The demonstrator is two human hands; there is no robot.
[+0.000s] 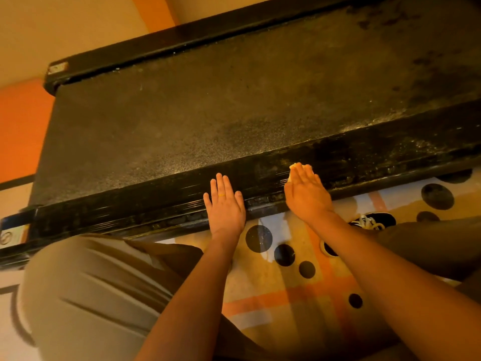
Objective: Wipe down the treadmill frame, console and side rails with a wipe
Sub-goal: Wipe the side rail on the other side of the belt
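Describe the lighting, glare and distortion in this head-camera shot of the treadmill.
Head view: warm orange light tints everything; the wide lens slightly bows the belt edges; thin glare streaks show on the side rail by the left hand; the right hand and the wipe under it look sharp.

Flat on side rail (130, 207): left hand (225, 204), and right hand (307, 190) over wipe (295, 165)
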